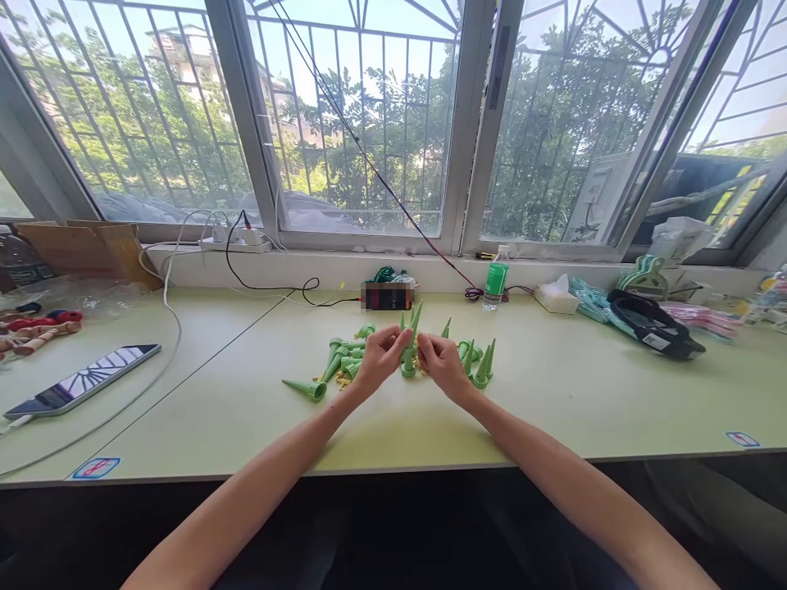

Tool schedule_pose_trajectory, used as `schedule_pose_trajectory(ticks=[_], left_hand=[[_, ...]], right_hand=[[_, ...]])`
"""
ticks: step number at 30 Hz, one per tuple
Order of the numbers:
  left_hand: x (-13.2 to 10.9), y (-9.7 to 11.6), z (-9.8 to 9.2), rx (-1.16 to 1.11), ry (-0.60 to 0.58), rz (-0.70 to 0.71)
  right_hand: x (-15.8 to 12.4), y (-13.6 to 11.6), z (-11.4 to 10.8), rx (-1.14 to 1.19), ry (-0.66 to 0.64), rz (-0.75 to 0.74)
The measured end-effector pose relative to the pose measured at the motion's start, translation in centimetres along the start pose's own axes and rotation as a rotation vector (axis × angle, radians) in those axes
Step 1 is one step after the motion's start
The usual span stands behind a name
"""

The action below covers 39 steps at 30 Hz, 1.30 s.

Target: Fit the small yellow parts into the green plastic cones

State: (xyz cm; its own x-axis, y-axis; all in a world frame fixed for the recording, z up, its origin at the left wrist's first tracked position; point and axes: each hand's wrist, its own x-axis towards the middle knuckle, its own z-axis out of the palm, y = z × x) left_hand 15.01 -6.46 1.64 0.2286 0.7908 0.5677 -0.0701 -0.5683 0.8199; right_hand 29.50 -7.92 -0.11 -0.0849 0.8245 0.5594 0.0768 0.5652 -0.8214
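Observation:
Both my hands meet over the middle of a pale green table. My left hand is closed in a pinch on a green cone-shaped spike that points up and away. My right hand is curled shut right beside it, its fingertips by the spike's base; what it grips is too small to make out. A heap of similar green spikes lies left of my hands, some flat on their sides. Several more spikes stand upright to the right, and small yellow bits lie among the heap.
A phone on a white cable lies at the left. A small black box, a green-labelled bottle, a tissue pack and a black bag line the back edge below the barred windows. A power strip sits on the sill.

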Motion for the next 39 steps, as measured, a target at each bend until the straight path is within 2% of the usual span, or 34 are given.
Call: schedule_pose_trajectory(ticks=[20,30,39], left_hand=[[-0.16,0.23,0.20,-0.067,0.002,-0.073],[-0.23,0.52,0.24,-0.076,0.009,-0.071],[-0.19,0.16,0.15,-0.099,0.008,-0.081]], right_hand=[[-0.20,0.21,-0.37,-0.114,0.002,-0.052],[-0.20,0.58,-0.32,-0.130,0.005,-0.042],[-0.11,-0.06,-0.28,-0.082,0.007,-0.073]])
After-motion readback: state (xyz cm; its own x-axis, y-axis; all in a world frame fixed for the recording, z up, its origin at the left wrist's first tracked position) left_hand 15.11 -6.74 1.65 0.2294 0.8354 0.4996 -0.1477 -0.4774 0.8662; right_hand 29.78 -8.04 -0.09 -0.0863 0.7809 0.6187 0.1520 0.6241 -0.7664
